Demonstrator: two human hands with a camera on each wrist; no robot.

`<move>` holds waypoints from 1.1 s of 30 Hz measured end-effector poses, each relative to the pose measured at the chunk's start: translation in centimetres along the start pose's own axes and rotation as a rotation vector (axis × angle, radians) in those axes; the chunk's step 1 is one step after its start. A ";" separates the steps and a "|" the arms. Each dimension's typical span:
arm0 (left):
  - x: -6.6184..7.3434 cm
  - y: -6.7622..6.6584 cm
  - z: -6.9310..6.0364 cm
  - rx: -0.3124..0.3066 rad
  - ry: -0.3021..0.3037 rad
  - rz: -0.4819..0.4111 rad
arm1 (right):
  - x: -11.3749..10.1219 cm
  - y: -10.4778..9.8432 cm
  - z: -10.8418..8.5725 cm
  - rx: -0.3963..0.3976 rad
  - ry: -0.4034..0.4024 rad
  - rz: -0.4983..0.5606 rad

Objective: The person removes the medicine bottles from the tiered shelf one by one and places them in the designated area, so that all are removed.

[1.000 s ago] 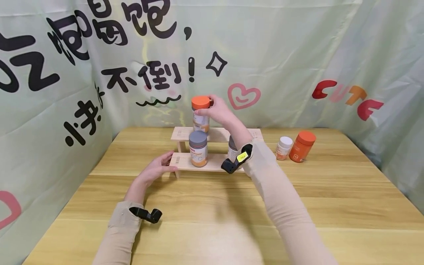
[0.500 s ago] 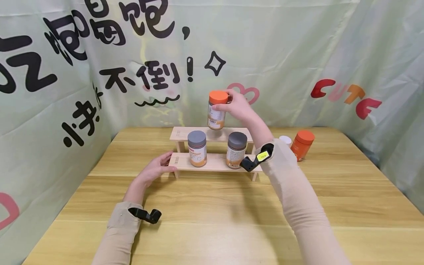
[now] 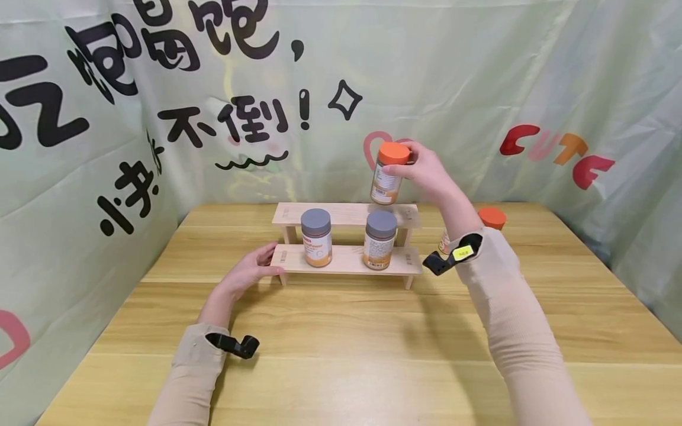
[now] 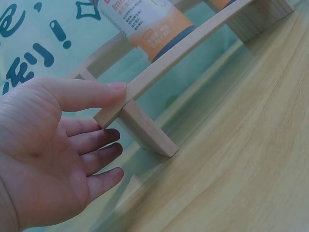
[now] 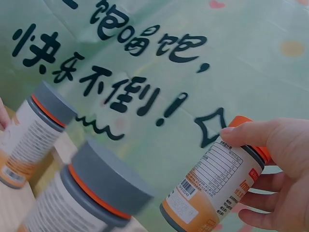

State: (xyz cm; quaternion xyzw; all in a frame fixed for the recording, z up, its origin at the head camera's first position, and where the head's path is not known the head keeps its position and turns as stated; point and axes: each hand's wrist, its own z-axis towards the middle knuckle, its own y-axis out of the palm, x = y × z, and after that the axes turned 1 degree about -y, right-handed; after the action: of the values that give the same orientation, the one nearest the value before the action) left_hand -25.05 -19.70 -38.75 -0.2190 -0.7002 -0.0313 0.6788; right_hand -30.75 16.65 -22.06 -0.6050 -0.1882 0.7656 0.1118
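My right hand grips an orange-lidded bottle near its lid, tilted slightly, over the right part of the upper wooden shelf. In the right wrist view the label of the held bottle faces the camera. My left hand holds the left end of the lower shelf; in the left wrist view the thumb of that hand lies on top of the board's end, with fingers below it. Two grey-lidded bottles stand on the lower shelf, one left and one right.
Right of the shelves, partly hidden behind my right forearm, are an orange-lidded container and a small white bottle. A printed cloth hangs behind the wooden table.
My right hand has carried the orange-lidded bottle from the upper shelf's left side to the right, raising it and tilting it. My left hand stays at the lower shelf's end.
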 end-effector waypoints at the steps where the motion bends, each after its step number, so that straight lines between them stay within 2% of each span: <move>1: 0.0 0.0 0.0 -0.001 0.001 0.000 | 0.2 -0.4 -0.2 0.006 0.004 -0.004; 9: 0.0 -0.1 0.1 -0.004 -0.003 -0.005 | 1.9 -4.3 -1.7 0.069 0.024 -0.056; 23: 0.2 0.1 -0.1 0.002 -0.011 -0.009 | 5.9 -12.0 -4.9 0.199 0.128 -0.180; 33: -0.1 0.0 0.0 -0.005 0.001 -0.033 | 7.9 -16.1 -6.7 0.312 0.218 -0.150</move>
State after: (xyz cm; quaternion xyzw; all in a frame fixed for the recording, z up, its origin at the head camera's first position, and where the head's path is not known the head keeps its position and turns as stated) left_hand -25.07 -19.69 -38.82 -0.2089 -0.7033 -0.0442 0.6781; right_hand -27.08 35.38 -23.58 -0.6438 -0.0986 0.7050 0.2805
